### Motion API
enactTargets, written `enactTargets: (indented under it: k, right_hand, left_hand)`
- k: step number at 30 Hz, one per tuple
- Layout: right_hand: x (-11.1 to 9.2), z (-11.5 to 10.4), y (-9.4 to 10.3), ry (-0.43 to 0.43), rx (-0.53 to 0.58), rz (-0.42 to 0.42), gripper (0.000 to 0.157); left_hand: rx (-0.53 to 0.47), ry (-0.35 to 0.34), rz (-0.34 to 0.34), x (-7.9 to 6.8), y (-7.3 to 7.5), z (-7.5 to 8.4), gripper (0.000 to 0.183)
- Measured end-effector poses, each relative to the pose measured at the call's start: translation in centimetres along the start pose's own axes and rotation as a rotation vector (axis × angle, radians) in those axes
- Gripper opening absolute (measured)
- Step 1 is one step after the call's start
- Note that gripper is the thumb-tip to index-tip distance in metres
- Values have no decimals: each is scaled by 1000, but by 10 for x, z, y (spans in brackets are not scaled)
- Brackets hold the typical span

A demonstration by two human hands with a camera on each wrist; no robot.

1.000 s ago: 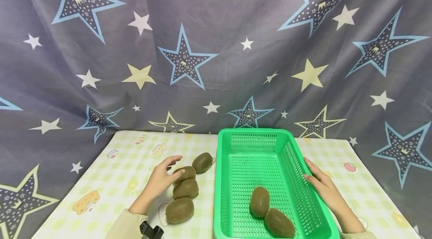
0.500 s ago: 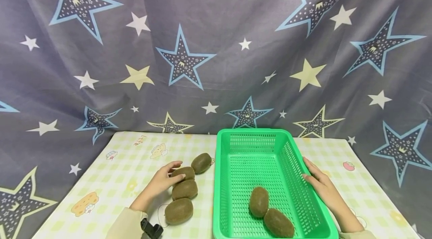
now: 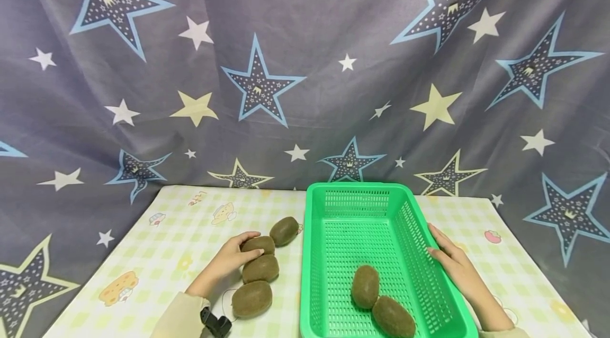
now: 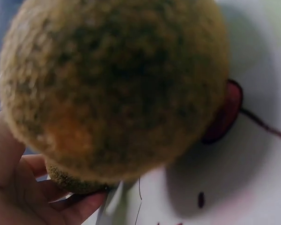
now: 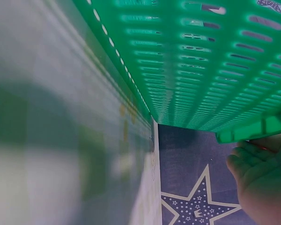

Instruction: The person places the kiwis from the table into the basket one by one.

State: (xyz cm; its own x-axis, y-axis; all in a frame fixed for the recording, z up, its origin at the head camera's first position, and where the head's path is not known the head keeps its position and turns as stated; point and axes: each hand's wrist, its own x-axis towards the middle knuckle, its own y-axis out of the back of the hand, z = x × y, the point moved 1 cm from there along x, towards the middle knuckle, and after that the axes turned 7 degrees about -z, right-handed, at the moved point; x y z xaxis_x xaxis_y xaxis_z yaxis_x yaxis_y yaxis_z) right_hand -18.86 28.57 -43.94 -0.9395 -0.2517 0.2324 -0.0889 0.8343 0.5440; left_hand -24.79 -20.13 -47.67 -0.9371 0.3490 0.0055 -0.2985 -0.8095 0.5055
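Observation:
My left hand (image 3: 230,259) grips a brown fuzzy kiwi (image 3: 258,245), thumb on its near side and fingers on its far side. That kiwi is one of several in a row; another kiwi (image 3: 284,231) sits behind it, and a kiwi (image 3: 260,268) and a larger kiwi (image 3: 252,299) lie in front. In the left wrist view a close kiwi (image 4: 117,84) hides much of the held one (image 4: 75,180). My right hand (image 3: 457,264) holds the right rim of the green plastic basket (image 3: 312,253). Its fingers (image 5: 243,159) reach under that rim in the right wrist view.
Inside the basket, two kiwis (image 3: 366,286) (image 3: 393,317) touch each other near the front. A checked cloth (image 3: 157,264) covers the table, and a star-patterned curtain (image 3: 314,105) hangs behind its far edge.
My left hand has closed in on the second kiwi from the back, its fingers and thumb now against it. The right hand has stayed on the basket rim.

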Motion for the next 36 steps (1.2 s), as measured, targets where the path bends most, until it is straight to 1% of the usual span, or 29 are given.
enactTargets:
  k: [4,7,11,17,20,25,27,32,36]
  right_hand:
    - [-1,1,0,3,-9,7,54]
    - [0,1,0,6,-10,10,54]
    - [1,0,0,6,0,10,54]
    - [0,1,0,-9,-4,4,54]
    - [-1,2,0,-10,-9,7,54]
    - [-1,1,0,2,-10,15,54]
    - [-2,1,0,5,-8,16,54]
    - [-3,2,-1,7,-8,16,54]
    - [-1,2,0,7,-12,13,54]
  left_hand:
    - [-27,-23,-12,3,0,-1,50]
    - [-46,-24,-6,3,0,-1,48]
    - [-41,2,36,4,0,0,45]
    - [0,45,96,1,-1,4,43]
    - [7,50,127,-3,-1,17,40]
    - [18,39,154,-13,2,50,37]
    - [25,32,162,-10,2,45,38]
    - [36,14,168,2,1,21,39]
    - [33,-6,164,1,1,30,39]
